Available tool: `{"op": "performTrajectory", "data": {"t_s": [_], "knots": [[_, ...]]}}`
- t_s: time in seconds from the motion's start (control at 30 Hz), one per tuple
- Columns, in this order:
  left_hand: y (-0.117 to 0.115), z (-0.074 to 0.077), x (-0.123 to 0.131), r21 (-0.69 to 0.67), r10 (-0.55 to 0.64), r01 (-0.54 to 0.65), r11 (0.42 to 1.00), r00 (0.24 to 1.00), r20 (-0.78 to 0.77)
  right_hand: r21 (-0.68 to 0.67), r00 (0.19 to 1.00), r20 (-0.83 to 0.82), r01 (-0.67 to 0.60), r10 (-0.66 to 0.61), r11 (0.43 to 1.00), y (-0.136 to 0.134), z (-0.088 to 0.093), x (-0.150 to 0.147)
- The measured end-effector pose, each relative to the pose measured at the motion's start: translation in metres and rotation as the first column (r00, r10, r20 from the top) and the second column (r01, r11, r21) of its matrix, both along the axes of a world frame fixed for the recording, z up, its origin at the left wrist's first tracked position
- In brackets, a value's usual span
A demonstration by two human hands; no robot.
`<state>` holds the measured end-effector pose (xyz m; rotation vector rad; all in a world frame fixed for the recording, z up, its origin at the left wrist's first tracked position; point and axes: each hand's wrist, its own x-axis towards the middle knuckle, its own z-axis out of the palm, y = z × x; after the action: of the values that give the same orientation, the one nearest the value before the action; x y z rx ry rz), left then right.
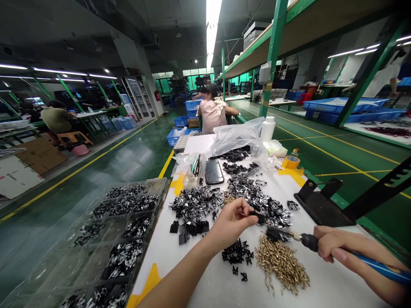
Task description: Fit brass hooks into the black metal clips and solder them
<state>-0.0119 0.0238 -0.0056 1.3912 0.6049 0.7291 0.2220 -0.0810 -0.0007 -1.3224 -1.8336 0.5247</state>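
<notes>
My left hand [231, 220] is closed in a pinch on a small black plastic part [259, 217], held just above the white table [205, 273]. My right hand [346, 250] grips a blue-handled electric screwdriver [308, 241]. Its black tip points left, close under the pinched part. A heap of small brass screws [282, 265] lies below the tool. A few loose black parts [237, 253] sit under my left wrist.
Large piles of black-and-silver clips [199, 203] cover the middle of the table, with a phone [214, 172], plastic bags, a white bottle [267, 128] and tape [291, 162] behind. Clear trays of parts [122, 231] stand at the left. A black bracket [321, 205] lies right. A person sits ahead.
</notes>
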Motion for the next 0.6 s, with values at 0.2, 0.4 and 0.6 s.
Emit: {"op": "performTrajectory", "data": {"t_s": [0.2, 0.4, 0.6], "knots": [[0.0, -0.001, 0.001, 0.028, 0.027, -0.027, 0.999, 0.999, -0.027, -0.029, 0.998, 0.06, -0.024, 0.026, 0.999, 0.0, -0.005, 0.01], [0.005, -0.009, 0.001, -0.019, 0.083, -0.086, 0.996, 0.99, -0.115, 0.026, 0.964, 0.248, 0.095, -0.099, 0.995, -0.006, -0.015, 0.035], [0.011, -0.009, 0.001, -0.129, 0.096, -0.11, 0.986, 0.989, -0.111, 0.155, 0.859, 0.357, 0.332, -0.367, 0.93, -0.005, -0.02, 0.078]]}}
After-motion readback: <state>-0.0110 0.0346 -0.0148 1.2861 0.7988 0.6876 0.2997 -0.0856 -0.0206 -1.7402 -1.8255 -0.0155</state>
